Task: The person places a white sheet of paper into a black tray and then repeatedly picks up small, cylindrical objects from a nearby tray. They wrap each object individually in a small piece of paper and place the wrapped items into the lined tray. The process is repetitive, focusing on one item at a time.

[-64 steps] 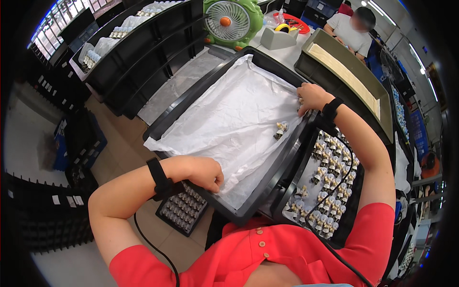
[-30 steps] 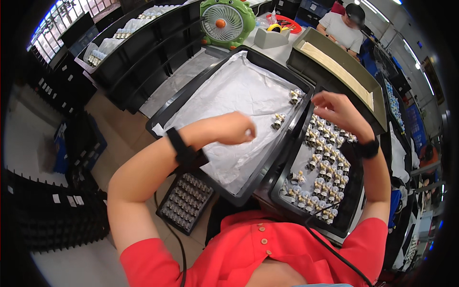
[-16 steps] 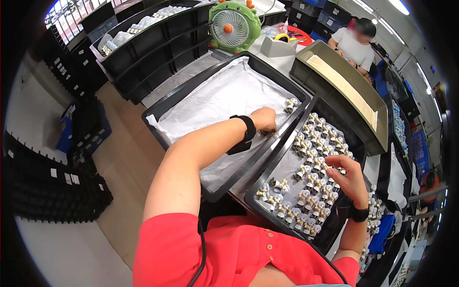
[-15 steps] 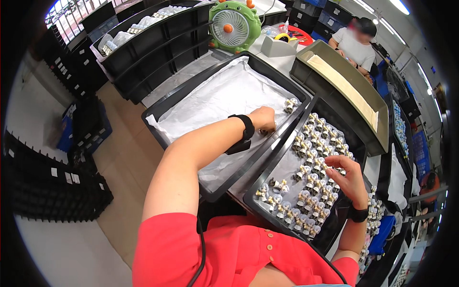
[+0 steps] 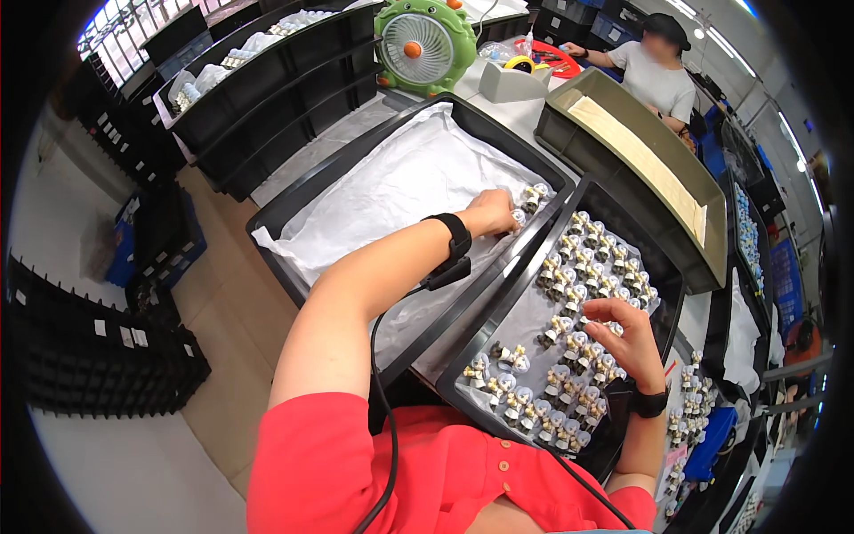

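My left hand [image 5: 492, 214] reaches into a black tray [image 5: 283, 238] lined with white paper. Its fingers are closed on a small figurine [image 5: 519, 217], partly hidden by them, beside another figurine [image 5: 535, 196] at the tray's right corner. The figurines have clear domed heads, white and gold bodies and dark bases. Over the second black tray [image 5: 464, 360], on the right, hovers my right hand [image 5: 630, 340], thumb and fingers apart, with nothing visible between them. Rows of figurines [image 5: 569, 378] stand in that tray; a few at its left side lie tilted.
A green fan [image 5: 418, 49] stands behind the lined tray, beside stacked black crates [image 5: 276, 98]. An olive bin [image 5: 654, 169] borders the right tray's far side. A person [image 5: 658, 76] in white sits farther back. More figurines [image 5: 689, 409] stand at the right. A cable [image 5: 388, 418] hangs below my left wrist.
My left hand has moved slightly away from me, closer to the corner figurine. My right hand has shifted left and down over the figurines. The other person's arm now stretches out sideways.
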Demonstrator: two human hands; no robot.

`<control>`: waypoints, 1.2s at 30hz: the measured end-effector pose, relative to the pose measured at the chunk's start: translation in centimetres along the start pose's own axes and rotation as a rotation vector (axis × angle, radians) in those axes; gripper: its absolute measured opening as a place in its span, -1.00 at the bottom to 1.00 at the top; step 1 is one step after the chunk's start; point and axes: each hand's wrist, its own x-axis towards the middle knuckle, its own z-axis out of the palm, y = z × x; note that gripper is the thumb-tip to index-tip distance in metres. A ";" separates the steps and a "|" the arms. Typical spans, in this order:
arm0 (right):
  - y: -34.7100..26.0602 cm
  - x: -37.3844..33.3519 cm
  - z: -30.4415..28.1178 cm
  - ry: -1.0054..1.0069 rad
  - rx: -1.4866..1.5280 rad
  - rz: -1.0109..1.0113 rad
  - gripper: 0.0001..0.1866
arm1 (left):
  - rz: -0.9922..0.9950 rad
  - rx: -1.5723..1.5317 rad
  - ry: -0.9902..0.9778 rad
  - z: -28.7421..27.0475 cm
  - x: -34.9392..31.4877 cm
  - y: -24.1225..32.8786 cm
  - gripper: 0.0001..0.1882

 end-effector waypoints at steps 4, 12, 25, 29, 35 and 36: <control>0.5 0.1 0.3 -0.042 0.036 0.049 -0.75 | 0.110 0.050 0.174 1.4 0.5 -0.6 -0.59; 2.7 0.7 0.5 -0.075 0.087 0.109 -0.75 | 0.135 0.033 0.195 1.2 0.2 -0.8 -0.56; 2.5 0.6 3.1 -0.143 -0.479 -0.087 -0.36 | 0.233 -0.415 -0.158 -7.4 -10.9 7.5 -0.48; 1.5 1.0 5.3 -0.225 -0.679 0.008 -0.34 | 0.401 -0.638 -0.358 -5.1 -15.6 10.6 -0.64; 4.3 0.8 5.7 -0.146 -0.131 -0.079 -0.36 | 0.433 -0.610 -0.516 -0.4 -17.5 10.7 -0.66; 3.8 1.1 5.0 -0.132 -0.198 -0.050 -0.34 | 0.423 -0.645 -0.473 0.0 -16.8 10.0 -0.63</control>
